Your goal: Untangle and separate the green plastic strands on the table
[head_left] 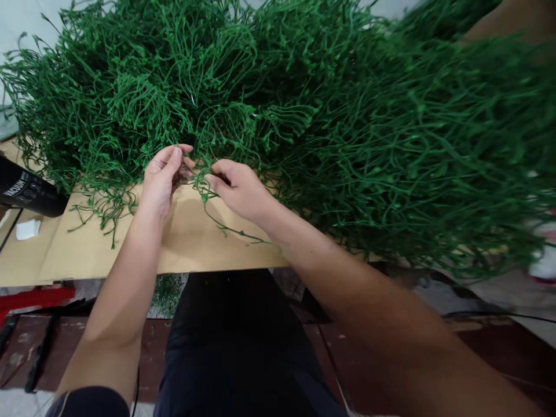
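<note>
A large heap of green artificial plant stems point(243, 75) with small bud-like tips fills the far side of the cardboard-topped table. At its near edge, my left hand point(163, 171) is closed, thumb pressed against the index finger. Whatever it pinches is too small to make out. Just to the right, my right hand point(238, 188) pinches a green plastic stem point(204, 188) between thumb and bent fingers. A thin loose end of green stem point(238, 233) curves below the right hand over the cardboard. Loose sprigs point(106, 202) lie left of my left hand.
A black vacuum bottle point(28, 188) is at the left edge, near a small white piece point(28, 229) on the cardboard point(208, 255). At the upper right, part of another person point(516, 20) shows behind the heap. A red metal part point(37, 298) lies below the table.
</note>
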The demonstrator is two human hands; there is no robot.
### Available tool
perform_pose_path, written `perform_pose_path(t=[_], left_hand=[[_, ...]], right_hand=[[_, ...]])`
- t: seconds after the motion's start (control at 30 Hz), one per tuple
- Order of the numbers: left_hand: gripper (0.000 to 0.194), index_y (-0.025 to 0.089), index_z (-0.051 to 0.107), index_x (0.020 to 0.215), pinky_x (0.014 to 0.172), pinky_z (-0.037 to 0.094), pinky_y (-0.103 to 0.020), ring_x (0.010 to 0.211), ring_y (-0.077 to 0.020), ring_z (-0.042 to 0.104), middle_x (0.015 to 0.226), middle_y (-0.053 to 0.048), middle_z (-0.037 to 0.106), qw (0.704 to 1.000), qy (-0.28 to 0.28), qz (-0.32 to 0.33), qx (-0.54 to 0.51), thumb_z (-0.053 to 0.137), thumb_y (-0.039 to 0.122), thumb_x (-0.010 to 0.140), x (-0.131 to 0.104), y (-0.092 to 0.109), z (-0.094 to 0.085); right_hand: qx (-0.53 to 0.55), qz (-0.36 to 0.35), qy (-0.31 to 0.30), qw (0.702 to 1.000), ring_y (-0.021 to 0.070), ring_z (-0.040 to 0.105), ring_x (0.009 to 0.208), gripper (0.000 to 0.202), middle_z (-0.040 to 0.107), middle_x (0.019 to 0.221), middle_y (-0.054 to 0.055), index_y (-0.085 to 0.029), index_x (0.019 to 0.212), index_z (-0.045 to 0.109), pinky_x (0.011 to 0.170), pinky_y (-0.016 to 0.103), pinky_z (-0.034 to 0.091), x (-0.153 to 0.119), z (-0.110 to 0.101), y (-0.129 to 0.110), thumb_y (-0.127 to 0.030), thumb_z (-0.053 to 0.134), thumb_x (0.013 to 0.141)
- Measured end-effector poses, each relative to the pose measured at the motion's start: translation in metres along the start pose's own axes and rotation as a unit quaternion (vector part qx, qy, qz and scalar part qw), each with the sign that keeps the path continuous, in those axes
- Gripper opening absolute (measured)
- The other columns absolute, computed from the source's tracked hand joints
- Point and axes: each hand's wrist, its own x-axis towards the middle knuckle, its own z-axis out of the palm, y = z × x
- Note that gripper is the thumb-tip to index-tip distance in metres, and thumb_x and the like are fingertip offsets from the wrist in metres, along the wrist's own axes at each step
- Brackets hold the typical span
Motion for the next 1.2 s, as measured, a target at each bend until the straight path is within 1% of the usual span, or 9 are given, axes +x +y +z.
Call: perform_pose_path(t=[0.13, 0.23, 0.37, 0.53, 0.63, 0.8, 0.9, 1.07, 1.2], left_hand=[[0.028, 0.017, 0.055, 0.086, 0.059, 0.044, -0.017, 0.066, -0.0063, 0.058, 0.073, 0.001, 0.06, 0.997, 0.067, -0.022, -0.01, 0.062, 0.043, 0.075, -0.004, -0.004, -0.002], [0.034, 0.016, 0.052, 0.077, 0.054, 0.043, -0.016, 0.061, -0.0058, 0.055, 0.067, 0.001, 0.056, 0.997, 0.042, -0.069, 0.005, 0.064, 0.047, 0.071, -0.01, -0.005, -0.003], [0.025, 0.014, 0.051, 0.071, 0.051, 0.042, -0.014, 0.053, -0.0031, 0.049, 0.061, 0.004, 0.051, 0.992, -0.059, -0.107, 0.026, 0.065, 0.035, 0.074, -0.014, -0.005, 0.004], [0.015, 0.015, 0.045, 0.067, 0.038, 0.026, -0.012, 0.04, -0.0014, 0.04, 0.053, 0.006, 0.045, 0.991, -0.034, -0.121, 0.052, 0.052, 0.015, 0.081, -0.01, -0.002, 0.01], [0.017, 0.016, 0.046, 0.067, 0.036, 0.017, -0.014, 0.036, -0.0011, 0.031, 0.05, 0.007, 0.04, 0.988, -0.045, -0.131, 0.072, 0.048, 0.019, 0.084, -0.011, 0.001, 0.011], [0.022, 0.013, 0.051, 0.062, 0.042, 0.025, -0.015, 0.044, -0.0022, 0.032, 0.05, 0.006, 0.039, 0.985, -0.1, -0.046, 0.13, 0.056, 0.025, 0.08, -0.014, -0.004, 0.009], [0.022, 0.013, 0.049, 0.059, 0.049, 0.031, -0.014, 0.05, -0.0028, 0.038, 0.055, 0.005, 0.046, 0.988, -0.088, -0.009, 0.129, 0.058, 0.019, 0.078, -0.01, -0.012, 0.007], [0.025, 0.017, 0.044, 0.059, 0.049, 0.031, -0.018, 0.047, -0.0066, 0.039, 0.051, 0.005, 0.042, 0.989, -0.056, -0.037, 0.13, 0.047, 0.02, 0.084, 0.0, -0.022, 0.004], [0.025, 0.015, 0.046, 0.054, 0.052, 0.028, -0.018, 0.05, -0.0063, 0.035, 0.049, 0.005, 0.037, 0.971, -0.037, 0.046, 0.23, 0.052, 0.011, 0.077, 0.007, -0.032, 0.0]], right_hand=[[0.011, 0.008, 0.083, 0.996, 0.0068, 0.029, 0.055, 0.021, 0.035, 0.057, -0.004, -0.018, 0.063, 0.037, 0.055, 0.025, 0.025, 0.002, 0.004, 0.004, -0.02, 0.049, 0.08], [0.005, -0.016, 0.117, 0.993, 0.0076, 0.032, 0.058, 0.022, 0.037, 0.06, -0.003, -0.018, 0.063, 0.035, 0.057, 0.025, 0.027, 0.004, 0.008, 0.005, -0.021, 0.049, 0.08], [-0.024, -0.01, 0.101, 0.995, 0.0084, 0.031, 0.058, 0.024, 0.038, 0.061, -0.003, -0.019, 0.062, 0.032, 0.058, 0.026, 0.025, 0.002, 0.012, 0.002, -0.022, 0.047, 0.081], [-0.05, 0.012, 0.068, 0.996, 0.0087, 0.031, 0.056, 0.023, 0.041, 0.061, -0.002, -0.019, 0.063, 0.031, 0.057, 0.026, 0.023, 0.003, 0.012, 0.003, -0.018, 0.043, 0.083], [-0.055, 0.023, 0.066, 0.996, 0.0084, 0.03, 0.054, 0.025, 0.039, 0.059, -0.002, -0.019, 0.061, 0.031, 0.056, 0.026, 0.021, 0.006, 0.006, 0.006, -0.02, 0.043, 0.083], [-0.058, 0.039, 0.07, 0.995, 0.0077, 0.026, 0.054, 0.031, 0.032, 0.054, -0.004, -0.018, 0.056, 0.032, 0.055, 0.026, 0.02, 0.004, 0.003, 0.007, -0.027, 0.046, 0.083], [-0.04, 0.017, 0.061, 0.997, 0.0082, 0.031, 0.058, 0.026, 0.036, 0.058, -0.003, -0.017, 0.058, 0.036, 0.058, 0.025, 0.023, 0.001, 0.003, 0.007, -0.023, 0.046, 0.082], [-0.026, 0.018, 0.011, 0.999, 0.0081, 0.031, 0.059, 0.026, 0.036, 0.058, -0.003, -0.016, 0.058, 0.038, 0.058, 0.025, 0.023, -0.004, 0.002, 0.008, -0.019, 0.043, 0.083], [-0.005, 0.046, -0.016, 0.999, 0.0078, 0.03, 0.056, 0.03, 0.034, 0.056, -0.003, -0.017, 0.057, 0.037, 0.057, 0.025, 0.022, -0.01, 0.004, 0.015, -0.025, 0.04, 0.085]])
